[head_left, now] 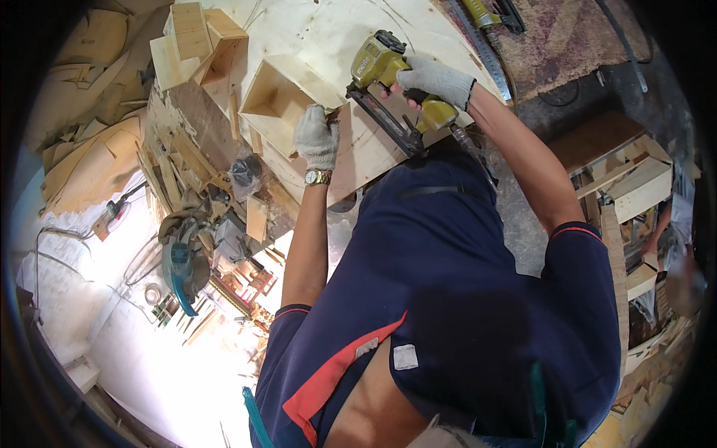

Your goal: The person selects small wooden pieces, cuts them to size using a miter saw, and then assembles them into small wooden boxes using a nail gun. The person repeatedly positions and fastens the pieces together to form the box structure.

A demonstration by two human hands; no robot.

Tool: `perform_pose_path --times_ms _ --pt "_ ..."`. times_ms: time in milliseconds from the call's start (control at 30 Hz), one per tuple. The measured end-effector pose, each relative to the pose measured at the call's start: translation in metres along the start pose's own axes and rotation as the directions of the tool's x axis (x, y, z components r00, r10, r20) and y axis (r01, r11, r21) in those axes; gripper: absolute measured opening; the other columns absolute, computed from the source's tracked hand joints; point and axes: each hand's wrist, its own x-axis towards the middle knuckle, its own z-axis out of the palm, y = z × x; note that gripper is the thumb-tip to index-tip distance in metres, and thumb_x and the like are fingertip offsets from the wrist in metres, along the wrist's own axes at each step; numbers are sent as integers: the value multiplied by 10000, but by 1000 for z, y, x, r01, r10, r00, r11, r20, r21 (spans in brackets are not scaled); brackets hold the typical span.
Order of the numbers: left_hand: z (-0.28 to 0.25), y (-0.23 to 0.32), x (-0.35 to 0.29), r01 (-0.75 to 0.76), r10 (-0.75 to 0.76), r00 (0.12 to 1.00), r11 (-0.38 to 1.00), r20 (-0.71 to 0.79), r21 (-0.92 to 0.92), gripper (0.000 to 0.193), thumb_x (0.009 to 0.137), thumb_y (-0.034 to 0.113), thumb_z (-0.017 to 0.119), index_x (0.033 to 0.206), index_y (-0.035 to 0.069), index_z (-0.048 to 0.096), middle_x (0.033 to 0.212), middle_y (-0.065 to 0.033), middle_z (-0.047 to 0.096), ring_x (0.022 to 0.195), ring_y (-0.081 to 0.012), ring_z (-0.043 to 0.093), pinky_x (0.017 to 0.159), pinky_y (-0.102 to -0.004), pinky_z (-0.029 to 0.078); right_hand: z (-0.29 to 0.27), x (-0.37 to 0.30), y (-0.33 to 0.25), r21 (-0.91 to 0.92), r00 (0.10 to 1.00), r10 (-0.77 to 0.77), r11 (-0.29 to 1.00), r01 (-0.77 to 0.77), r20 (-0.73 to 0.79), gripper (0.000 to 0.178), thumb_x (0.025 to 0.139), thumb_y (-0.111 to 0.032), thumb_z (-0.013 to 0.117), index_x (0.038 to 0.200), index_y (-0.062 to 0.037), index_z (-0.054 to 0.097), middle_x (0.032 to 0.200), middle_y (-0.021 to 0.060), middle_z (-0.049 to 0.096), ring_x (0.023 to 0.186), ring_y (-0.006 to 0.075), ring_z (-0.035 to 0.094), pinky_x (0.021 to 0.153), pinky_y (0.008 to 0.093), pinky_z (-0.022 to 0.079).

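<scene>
Head view, one entry. Right hand [442, 79], gloved, was wrapped around the grip of a yellow pneumatic nail gun [388, 89], its nose set near the right edge of an open wooden box [287, 93] lying on the plywood tabletop [336, 30]. Left hand [317, 137], gloved, wristwatch below it, pressed fingers together on the box's near side, steadying it. Progress, as judged: box walls stood assembled, fastening under way at one side; how many nails were in could not be told. Similar boxes [202, 45] lay far left; a circular saw [183, 261] sat lower left.
</scene>
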Motion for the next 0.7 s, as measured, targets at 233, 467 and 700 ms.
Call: perform_pose_path --times_ms 233,467,700 --pt "2 -1 -1 1 -1 1000 1000 -29 -3 259 780 131 777 978 90 616 934 -118 668 853 -354 662 728 -458 530 -1 2 0 37 999 -3 999 2 33 253 995 -170 575 1174 6 602 1040 97 766 562 93 598 530 249 545" --pt "0 0 -2 0 0 999 1000 -34 -16 253 778 123 775 969 96 610 908 -111 663 854 -351 664 729 -457 530 -5 3 6 103 998 -26 994 19 62 265 1003 -180 586 1198 0 597 1043 85 758 557 90 598 526 247 544" --pt "5 -3 -2 17 -17 999 1000 -27 2 244 788 124 775 961 99 605 900 -106 657 847 -345 657 718 -460 519 -6 4 4 100 998 -24 995 18 66 235 971 -152 603 1157 -8 604 1048 98 761 543 97 592 511 247 540"
